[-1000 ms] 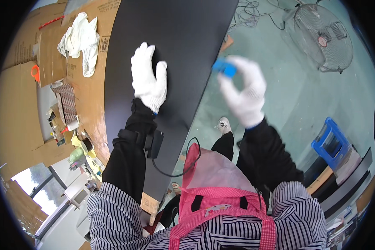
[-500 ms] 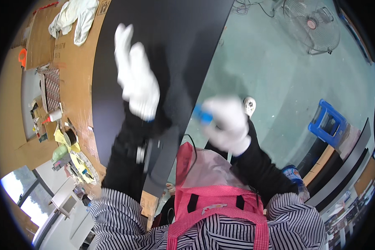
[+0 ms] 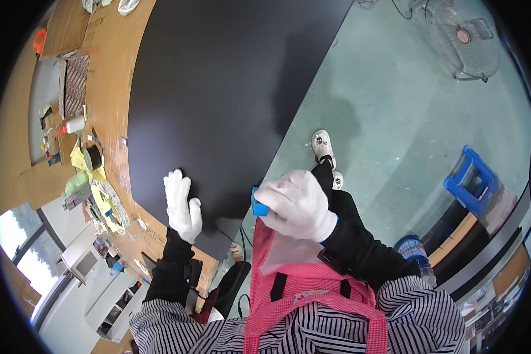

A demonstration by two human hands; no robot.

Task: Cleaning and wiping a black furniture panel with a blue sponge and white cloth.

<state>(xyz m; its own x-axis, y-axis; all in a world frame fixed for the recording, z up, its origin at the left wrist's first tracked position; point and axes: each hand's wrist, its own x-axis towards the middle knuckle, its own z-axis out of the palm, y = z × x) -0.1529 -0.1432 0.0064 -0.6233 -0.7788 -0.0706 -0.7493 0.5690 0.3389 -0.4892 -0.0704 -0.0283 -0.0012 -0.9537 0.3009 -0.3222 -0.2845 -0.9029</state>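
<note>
Matte black panel (image 3: 218, 106), bright blue block (image 3: 258, 206)

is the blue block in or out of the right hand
In: the gloved right hand is closed on the blue block, part of it showing.

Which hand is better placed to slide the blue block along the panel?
Probably the right hand: it holds the blue block at the edge of the black panel; the left hand is open and empty.
</note>
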